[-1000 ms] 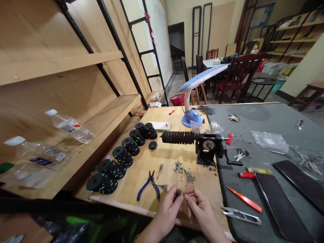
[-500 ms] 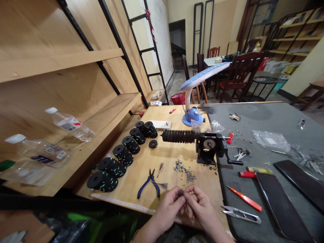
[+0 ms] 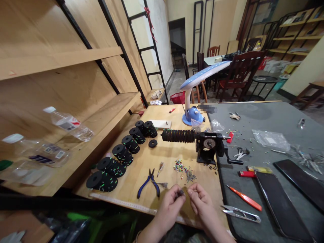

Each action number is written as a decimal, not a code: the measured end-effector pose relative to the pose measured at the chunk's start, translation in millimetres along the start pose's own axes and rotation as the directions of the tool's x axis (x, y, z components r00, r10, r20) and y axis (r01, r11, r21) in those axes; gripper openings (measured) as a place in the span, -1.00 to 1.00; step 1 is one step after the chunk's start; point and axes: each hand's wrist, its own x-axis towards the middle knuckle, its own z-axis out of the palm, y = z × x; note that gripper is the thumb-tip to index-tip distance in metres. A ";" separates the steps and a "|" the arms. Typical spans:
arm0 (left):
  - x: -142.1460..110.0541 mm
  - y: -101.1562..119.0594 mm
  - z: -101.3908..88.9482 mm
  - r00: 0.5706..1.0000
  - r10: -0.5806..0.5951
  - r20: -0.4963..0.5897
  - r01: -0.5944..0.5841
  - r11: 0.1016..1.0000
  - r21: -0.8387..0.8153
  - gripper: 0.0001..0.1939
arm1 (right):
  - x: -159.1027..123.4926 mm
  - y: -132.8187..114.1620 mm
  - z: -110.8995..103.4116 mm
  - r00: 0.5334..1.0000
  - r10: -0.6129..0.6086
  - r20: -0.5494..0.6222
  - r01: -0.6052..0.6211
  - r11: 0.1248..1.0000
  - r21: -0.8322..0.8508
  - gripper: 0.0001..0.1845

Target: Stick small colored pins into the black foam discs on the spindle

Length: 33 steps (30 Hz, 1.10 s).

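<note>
My left hand (image 3: 172, 204) is closed in a pinch around a small dark grey piece (image 3: 180, 192), too small to name. Just to its right, my right hand (image 3: 199, 200) has thumb and forefinger pressed together; whatever they grip is hidden. A narrow gap separates the fingertips. Beyond the hands lie a pile of tiny coloured beads (image 3: 178, 165) and a heap of small grey metal pieces (image 3: 190, 175). Blue-handled pliers (image 3: 149, 184) rest spread to the left, beside a small bundle of fine strands (image 3: 162, 184).
A black hand-cranked winder (image 3: 209, 146) carries a row of black foam discs (image 3: 178, 136). Black foam spools (image 3: 101, 181) line the left side. Thread snips (image 3: 241, 214), an orange-handled tool (image 3: 245, 198) and a phone (image 3: 280, 202) lie right. A blue lamp (image 3: 193, 114) stands behind.
My hands have moved slightly apart; the fingertips met before and now show a gap. The dark grey piece stays with my left hand.
</note>
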 end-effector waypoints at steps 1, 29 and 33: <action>0.3 0.3 0.4 1.000 0.022 -0.021 -0.021 0.999 0.029 -0.82 | 0.1 0.7 0.6 1.000 0.003 0.005 -0.003 1.000 -0.001 -0.49; 20.9 4.3 -12.3 0.975 0.120 -0.186 -0.105 0.990 0.089 -0.69 | -18.0 -26.6 -9.5 0.994 -0.031 0.107 0.076 0.889 -0.452 -0.91; 20.8 10.2 -25.0 0.989 0.075 -0.130 -0.071 0.997 0.034 -0.63 | -18.9 -21.6 -12.5 0.993 0.046 0.113 -0.004 0.938 -0.347 -0.82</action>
